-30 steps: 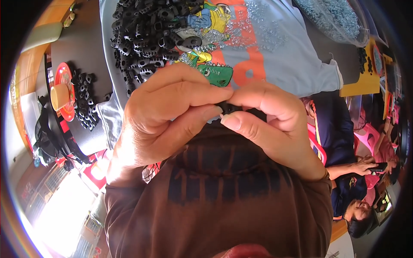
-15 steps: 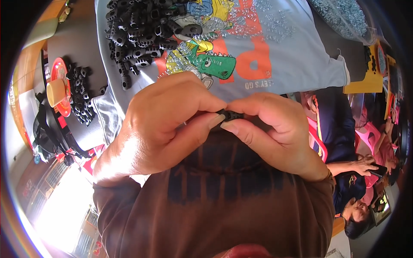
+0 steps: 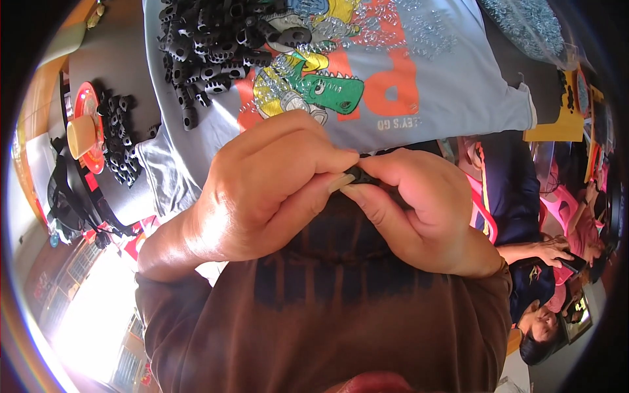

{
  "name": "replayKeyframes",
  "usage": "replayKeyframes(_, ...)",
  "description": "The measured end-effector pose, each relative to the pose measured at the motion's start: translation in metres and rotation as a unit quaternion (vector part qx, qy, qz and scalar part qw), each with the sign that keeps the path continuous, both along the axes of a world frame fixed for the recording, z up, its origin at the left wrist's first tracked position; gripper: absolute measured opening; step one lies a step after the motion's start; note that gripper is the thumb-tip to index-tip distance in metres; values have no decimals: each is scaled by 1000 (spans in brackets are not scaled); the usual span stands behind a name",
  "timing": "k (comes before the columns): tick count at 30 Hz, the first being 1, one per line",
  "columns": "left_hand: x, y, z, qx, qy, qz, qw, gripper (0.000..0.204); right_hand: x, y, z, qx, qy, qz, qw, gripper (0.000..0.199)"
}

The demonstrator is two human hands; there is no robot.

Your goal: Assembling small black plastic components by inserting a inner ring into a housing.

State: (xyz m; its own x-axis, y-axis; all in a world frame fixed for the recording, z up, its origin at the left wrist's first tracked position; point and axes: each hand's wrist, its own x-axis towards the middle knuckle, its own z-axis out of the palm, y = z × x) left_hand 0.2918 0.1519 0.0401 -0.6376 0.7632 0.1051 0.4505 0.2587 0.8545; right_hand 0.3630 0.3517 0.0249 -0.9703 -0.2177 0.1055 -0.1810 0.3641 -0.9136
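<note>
In front of my chest, my left hand point(image 3: 262, 187) and my right hand point(image 3: 419, 203) meet, each closed in a pinch of thumb and forefinger. Between the fingertips sits a small black plastic part point(image 3: 360, 174), mostly covered by them. Whether anything else is inside either palm is hidden. Beyond my hands, a heap of similar black plastic parts point(image 3: 216, 46) with oval holes lies on a light blue printed T-shirt point(image 3: 452, 85). Small shiny coil springs point(image 3: 419, 39) are scattered over the shirt's print.
A bag of springs point(image 3: 524, 29) lies at the far right. More black parts point(image 3: 121, 141) lie on the dark table point(image 3: 121, 59) at left, near a red plate point(image 3: 87, 98) and a beige cup point(image 3: 80, 136). To the right a person point(image 3: 524, 262) holds a phone point(image 3: 571, 263).
Both hands have shifted slightly to the right, still pinched together. The fingertips now cover more of the black plastic part than before.
</note>
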Motion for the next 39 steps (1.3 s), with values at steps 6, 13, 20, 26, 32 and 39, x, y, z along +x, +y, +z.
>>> replayKeyframes(6, 1, -3, -2, 3, 4, -7, 1000, 24, -1, 1, 0, -75, -64, 27, 995, 18)
replayKeyframes(13, 13, 7, -18, 46, 225, 98, 968, 51, 0, -7, 1, -417, -306, -15, 855, 10)
replayKeyframes(20, 11, 7, -29, 28, 335, 77, 939, 55, 4, -13, -12, -534, -340, -18, 774, 12)
replayKeyframes(26, 15, 8, -31, 50, 348, 94, 931, 53, 9, -16, -14, -561, -311, -13, 767, 14)
replayKeyframes(32, 24, 7, -37, 66, 378, 90, 919, 51, 13, -13, -16, -555, -313, -3, 771, 14)
replayKeyframes(39, 30, 11, -29, 40, 312, 82, 946, 51, 22, -8, -15, -484, -330, -25, 810, 15)
